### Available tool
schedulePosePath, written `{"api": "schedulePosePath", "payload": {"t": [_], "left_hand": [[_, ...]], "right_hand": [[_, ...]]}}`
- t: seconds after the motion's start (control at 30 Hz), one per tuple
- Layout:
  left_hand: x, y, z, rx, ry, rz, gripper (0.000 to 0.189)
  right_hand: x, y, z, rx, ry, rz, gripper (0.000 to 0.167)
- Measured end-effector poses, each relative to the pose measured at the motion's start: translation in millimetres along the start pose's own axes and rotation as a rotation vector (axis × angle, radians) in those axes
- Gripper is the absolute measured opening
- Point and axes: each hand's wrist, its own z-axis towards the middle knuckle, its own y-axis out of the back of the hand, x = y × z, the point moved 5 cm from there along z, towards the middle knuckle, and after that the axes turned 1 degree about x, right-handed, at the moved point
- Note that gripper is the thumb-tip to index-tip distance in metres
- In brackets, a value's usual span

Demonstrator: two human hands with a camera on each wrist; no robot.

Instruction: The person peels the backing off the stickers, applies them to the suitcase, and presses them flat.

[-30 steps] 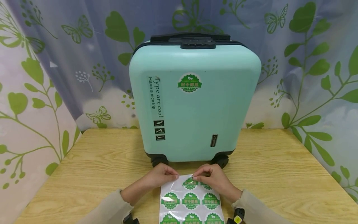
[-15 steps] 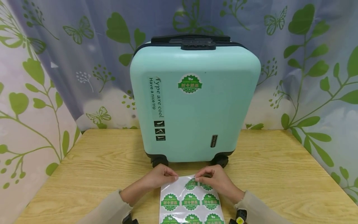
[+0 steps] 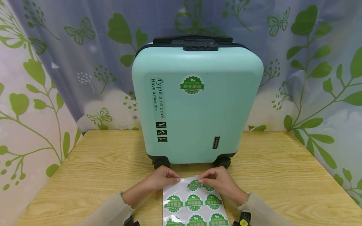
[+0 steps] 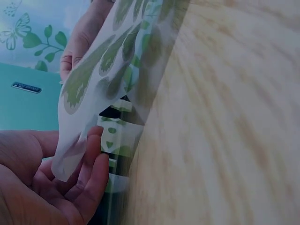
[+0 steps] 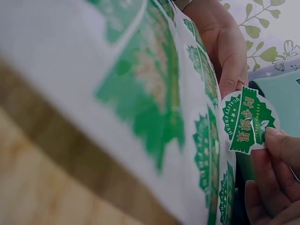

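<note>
the round green sticker [image 5: 248, 123] you are holding is showing at the top of the white sheet [image 3: 173, 189], lower middle of the head view, in front of the mint suitcase [image 3: 195, 117]; how much of it is clinging to the sheet, i cannot tell. it is looking very light and thin, so it is probably bending easily, tacky underneath and prone to creasing; gripping only its rim is likely serving you best. the sheet is looking floppy and glossy, bowing in both wrist views, so a corner hold is suiting it. your right hand [image 3: 218, 181] is pinching the sticker's edge between thumb and finger; your left hand [image 3: 161, 178] is clamping the sheet's upper left corner. both are angling inward from the lower corners of the frame, nearly mirroring each other.
</note>
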Motion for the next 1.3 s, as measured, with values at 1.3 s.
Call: {"api": "schedulePosePath", "payload": {"t": [1.3], "left_hand": [[-7.4,4.0,-1.6,-0.063,-0.055,0.192,0.019]], "right_hand": [[-3.0,3.8,2.2,-0.008,-0.021,0.005,0.017]]}}
